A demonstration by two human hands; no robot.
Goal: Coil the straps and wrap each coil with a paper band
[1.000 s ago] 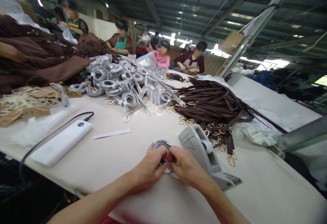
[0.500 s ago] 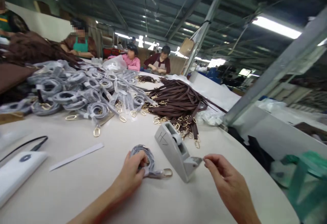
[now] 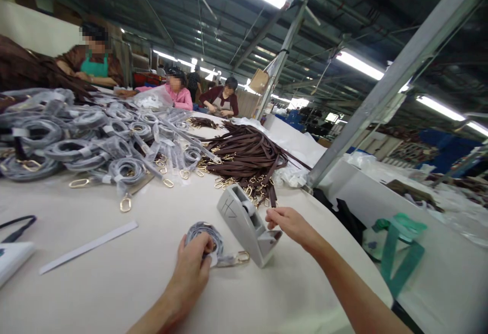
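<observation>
My left hand (image 3: pixel 191 269) is closed on a coiled strap wrapped in grey film (image 3: pixel 208 236) that lies on the white table (image 3: pixel 114 283); a gold clasp (image 3: pixel 242 256) sticks out to its right. My right hand (image 3: pixel 290 223) hovers over the front end of a grey tape dispenser (image 3: pixel 244 223), thumb and fingers pinched together at the cutter. What they pinch is too small to make out.
A heap of wrapped grey straps (image 3: pixel 95 141) covers the table's left. Loose brown straps (image 3: pixel 247 153) with gold clasps lie behind the dispenser. A white paper strip (image 3: pixel 87 247) and a white power bank (image 3: pixel 11 255) sit at left. Several people work at the far end. A metal post (image 3: pixel 381 90) rises at right.
The camera turned right. My hands came apart: the left stayed on the coiled strap, and the right went to the dispenser's cutter and has now lifted up over it.
</observation>
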